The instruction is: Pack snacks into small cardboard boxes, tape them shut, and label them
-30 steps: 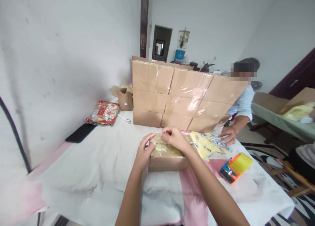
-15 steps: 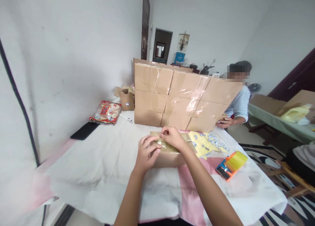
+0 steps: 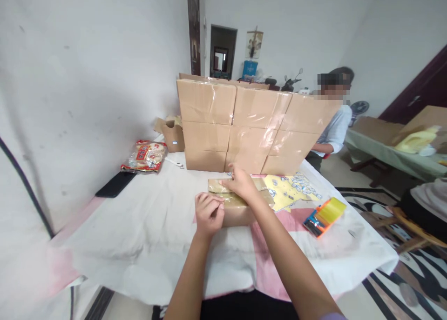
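A small brown cardboard box (image 3: 239, 215) lies in front of me, with glossy clear tape across its top. My left hand (image 3: 209, 214) is closed, fingers curled at the box's near left corner; its fingertips are partly hidden. Over the far top flap (image 3: 214, 185) lies my right hand (image 3: 240, 183), thumb flat on the flap and index finger held apart towards the back. Its other fingers are mostly out of sight. An orange and blue tape dispenser (image 3: 324, 216) with a yellowish roll lies to the right of the box.
Behind the box stands a wall of taped cardboard boxes (image 3: 251, 129). At left are a red-printed snack bag (image 3: 145, 156), a black phone-like slab (image 3: 115, 184) and an open carton (image 3: 173, 136). A yellow patterned sheet (image 3: 288, 194) lies beyond the box. Another person (image 3: 335, 129) is at the right.
My left hand has gone from spread fingers on the tape to curled at the corner. My right hand's thumb has moved onto the far flap. The other person's hand has dropped from view.
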Motion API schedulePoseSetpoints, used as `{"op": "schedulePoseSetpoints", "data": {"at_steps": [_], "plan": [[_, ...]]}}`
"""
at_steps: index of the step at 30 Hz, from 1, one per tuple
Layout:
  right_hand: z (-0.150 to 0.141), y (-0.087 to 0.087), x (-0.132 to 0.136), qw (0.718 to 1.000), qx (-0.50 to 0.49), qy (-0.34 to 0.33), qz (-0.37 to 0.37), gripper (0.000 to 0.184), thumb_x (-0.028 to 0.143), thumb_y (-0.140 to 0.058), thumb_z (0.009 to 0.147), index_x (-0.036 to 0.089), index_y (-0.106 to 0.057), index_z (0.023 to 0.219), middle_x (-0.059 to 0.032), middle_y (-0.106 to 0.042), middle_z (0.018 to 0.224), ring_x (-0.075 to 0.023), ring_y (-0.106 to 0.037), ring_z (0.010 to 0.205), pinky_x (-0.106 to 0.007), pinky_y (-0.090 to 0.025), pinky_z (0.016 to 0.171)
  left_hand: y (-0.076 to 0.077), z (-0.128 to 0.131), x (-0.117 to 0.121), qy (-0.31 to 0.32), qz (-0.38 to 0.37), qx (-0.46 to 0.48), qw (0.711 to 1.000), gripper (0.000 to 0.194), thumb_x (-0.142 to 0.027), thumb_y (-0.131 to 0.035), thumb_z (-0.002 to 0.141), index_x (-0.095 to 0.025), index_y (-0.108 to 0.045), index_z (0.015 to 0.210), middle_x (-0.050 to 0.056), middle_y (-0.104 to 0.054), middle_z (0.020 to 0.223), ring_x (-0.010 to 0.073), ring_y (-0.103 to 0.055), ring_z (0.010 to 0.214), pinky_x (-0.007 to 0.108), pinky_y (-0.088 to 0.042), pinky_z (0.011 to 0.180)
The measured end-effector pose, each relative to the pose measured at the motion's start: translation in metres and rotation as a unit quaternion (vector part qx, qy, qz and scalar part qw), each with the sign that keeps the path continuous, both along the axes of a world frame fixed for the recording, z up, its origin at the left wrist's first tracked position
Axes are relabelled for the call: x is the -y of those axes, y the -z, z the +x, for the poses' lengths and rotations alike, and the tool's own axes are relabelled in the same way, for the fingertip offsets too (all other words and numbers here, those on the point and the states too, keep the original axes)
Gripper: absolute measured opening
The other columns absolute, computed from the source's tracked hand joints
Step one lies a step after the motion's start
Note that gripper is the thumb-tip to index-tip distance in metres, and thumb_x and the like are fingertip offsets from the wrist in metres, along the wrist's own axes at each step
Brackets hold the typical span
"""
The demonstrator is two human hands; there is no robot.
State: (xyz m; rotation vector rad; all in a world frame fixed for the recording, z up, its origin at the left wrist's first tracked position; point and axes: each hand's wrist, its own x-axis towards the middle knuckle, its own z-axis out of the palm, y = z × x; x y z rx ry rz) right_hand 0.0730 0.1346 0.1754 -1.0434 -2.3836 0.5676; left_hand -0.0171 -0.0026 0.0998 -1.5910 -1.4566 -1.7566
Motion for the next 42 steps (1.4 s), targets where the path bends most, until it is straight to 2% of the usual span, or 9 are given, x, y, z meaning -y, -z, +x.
{"op": "schedulePoseSetpoints", "data": {"at_steps": [3, 6, 14, 20, 25, 30, 37, 39, 42], "plan": [[-0.001, -0.001, 0.000, 0.999, 0.030, 0.016, 0.022, 0.028, 0.042, -0.078, 0.084, 0.020, -0.069, 0.099, -0.0064, -0.070, 0.097, -0.0223, -0.063, 0.090, -0.031, -0.040, 0.078, 0.001, 0.001, 0.001, -0.002, 0.013, -0.013, 1.000, 0.020, -0.016, -0.055, 0.091, -0.023, -0.061, 0.072, 0.000, -0.075, 0.075, 0.0181, -0.065, 0.073, 0.041, -0.043, 0.081], [-0.001, -0.004, 0.002, 0.997, 0.056, 0.032, 0.043, 0.023, 0.041, -0.069, 0.093, 0.019, -0.069, 0.084, -0.0104, -0.071, 0.101, -0.0256, -0.062, 0.102, -0.034, -0.038, 0.086, 0.001, 0.002, 0.003, -0.001, 0.025, -0.028, 0.999, 0.019, -0.016, -0.055, 0.090, -0.023, -0.062, 0.074, -0.001, -0.074, 0.072, 0.0176, -0.067, 0.073, 0.042, -0.042, 0.083], [0.005, -0.010, 0.007, 0.993, 0.115, -0.029, 0.017, 0.049, 0.070, -0.068, 0.084, 0.022, -0.073, 0.089, -0.0055, -0.076, 0.091, -0.0216, -0.065, 0.083, -0.030, -0.033, 0.070, 0.002, 0.002, 0.007, -0.008, 0.019, -0.047, 0.999, 0.019, -0.018, -0.054, 0.090, -0.023, -0.062, 0.074, -0.001, -0.075, 0.072, 0.0186, -0.071, 0.076, 0.043, -0.041, 0.085], [-0.001, -0.010, 0.006, 0.991, 0.125, -0.032, 0.022, 0.046, 0.060, -0.053, 0.099, 0.021, -0.072, 0.082, -0.0056, -0.076, 0.086, -0.0205, -0.065, 0.081, -0.030, -0.030, 0.068, 0.003, 0.002, 0.005, -0.022, 0.010, -0.045, 0.999, 0.022, -0.019, -0.052, 0.092, -0.023, -0.061, 0.072, 0.000, -0.076, 0.074, 0.0190, -0.071, 0.075, 0.042, -0.043, 0.083], [-0.003, -0.007, 0.005, 0.993, 0.116, -0.021, 0.029, 0.040, 0.051, -0.054, 0.100, 0.022, -0.073, 0.080, -0.0056, -0.077, 0.085, -0.0207, -0.066, 0.082, -0.031, -0.032, 0.072, 0.003, 0.003, 0.000, -0.034, -0.026, -0.041, 0.998, 0.026, -0.016, -0.046, 0.096, -0.022, -0.070, 0.094, 0.005, -0.080, 0.099, 0.0251, -0.072, 0.112, 0.048, -0.037, 0.106], [-0.002, -0.012, 0.012, 0.995, 0.088, 0.010, 0.047, 0.030, 0.044, -0.060, 0.097, 0.021, -0.073, 0.084, -0.0064, -0.078, 0.092, -0.0224, -0.067, 0.091, -0.034, -0.036, 0.085, 0.006, 0.003, -0.001, -0.027, -0.018, -0.032, 0.999, 0.026, -0.013, -0.047, 0.096, -0.023, -0.070, 0.088, 0.003, -0.080, 0.091, 0.0227, -0.074, 0.096, 0.045, -0.040, 0.100], [0.089, -0.016, 0.045, 0.987, -0.067, 0.073, 0.123, 0.021, 0.042, -0.065, 0.094, 0.024, -0.071, 0.103, -0.0077, -0.071, 0.114, -0.0293, -0.057, 0.118, -0.051, -0.027, 0.115, 0.018, -0.007, 0.000, 0.032, 0.046, 0.013, 0.998, 0.030, -0.015, -0.043, 0.098, -0.022, -0.068, 0.084, 0.003, -0.078, 0.085, 0.0238, -0.074, 0.093, 0.045, -0.044, 0.092], [0.124, -0.002, 0.045, 0.994, -0.101, 0.005, 0.046, 0.042, 0.045, -0.069, 0.090, 0.025, -0.064, 0.126, -0.0117, -0.060, 0.138, -0.0315, -0.051, 0.133, -0.049, -0.035, 0.114, 0.021, -0.010, 0.000, 0.051, 0.056, 0.035, 0.997, 0.032, -0.017, -0.042, 0.099, -0.022, -0.067, 0.081, 0.004, -0.077, 0.082, 0.0240, -0.073, 0.088, 0.047, -0.046, 0.090], [0.159, 0.029, 0.037, 0.984, -0.146, -0.069, -0.079, 0.093, 0.059, -0.075, 0.083, 0.030, -0.031, 0.161, -0.0124, -0.019, 0.171, -0.0347, -0.020, 0.158, -0.052, -0.032, 0.122, 0.022, -0.015, 0.000, 0.098, 0.052, 0.078, 0.991, 0.034, -0.023, -0.043, 0.099, -0.022, -0.066, 0.074, 0.004, -0.076, 0.079, 0.0241, -0.071, 0.081, 0.049, -0.047, 0.090]]}}
